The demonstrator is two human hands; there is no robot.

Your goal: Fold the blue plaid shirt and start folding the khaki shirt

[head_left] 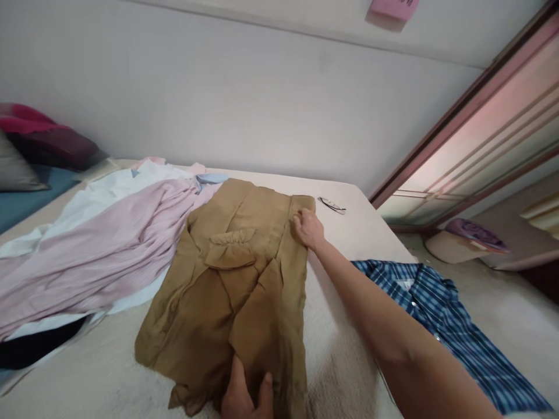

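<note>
A brown garment point(262, 209) lies spread in front of me, with its sides folded inward and a gathered, cuff-like piece on top near the middle. My right hand point(309, 228) reaches across to its far right corner, and the fingers are closed on the cloth there. At the near edge, my left hand point(247, 396) is partly cut off by the bottom of the view. Its thumb and a finger take hold of a loose brown flap, though some of its fingers are hidden.
Pink and white clothes point(144, 233) lie heaped on the left of the bed point(340, 326). A blue checked shirt point(432, 297) is at the right edge, under my right arm. Eyeglasses point(332, 205) rest near the far corner. A wall point(262, 99) rises behind; a tub point(454, 244) stands on the floor.
</note>
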